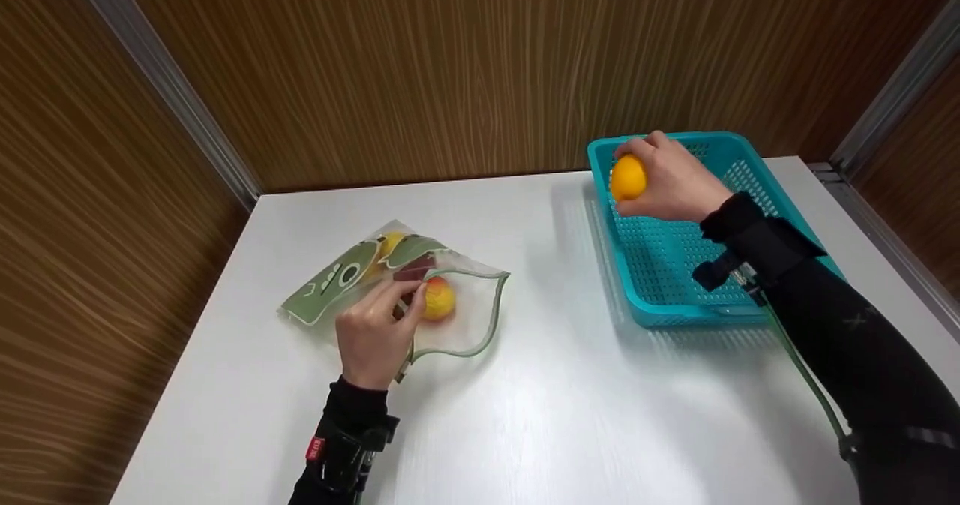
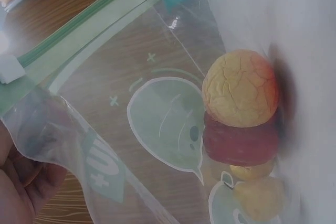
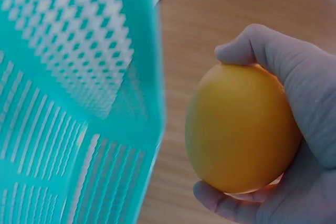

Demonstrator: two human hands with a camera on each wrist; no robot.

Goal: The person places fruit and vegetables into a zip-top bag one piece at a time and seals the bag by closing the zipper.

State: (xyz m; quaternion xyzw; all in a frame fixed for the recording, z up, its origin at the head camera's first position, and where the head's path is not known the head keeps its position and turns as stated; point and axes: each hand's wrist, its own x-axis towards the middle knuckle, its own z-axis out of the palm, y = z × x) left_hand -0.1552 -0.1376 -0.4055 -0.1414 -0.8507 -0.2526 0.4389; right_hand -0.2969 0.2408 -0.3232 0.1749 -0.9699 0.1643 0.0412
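Observation:
My right hand point(image 1: 671, 181) grips a smooth orange-yellow fruit point(image 3: 241, 129), thumb on one side and fingers on the other. It is raised over the left side of a turquoise perforated basket point(image 1: 637, 295). At the left, my left hand point(image 1: 379, 329) pinches the edge of a clear zip bag point(image 1: 465, 332) with green cartoon print, near its opening. The bag lies on its side with its mouth spread. Inside are a yellow-red round fruit point(image 2: 241, 88), a dark red item point(image 2: 241, 142) and yellowish pieces point(image 2: 258, 198), partly hidden by the print.
A white table point(image 1: 525, 415) carries the bag and the basket, which stands at the back right. Wood-grain panels point(image 1: 420, 77) rise behind and at both sides. A green cable point(image 1: 810, 385) runs along my right sleeve.

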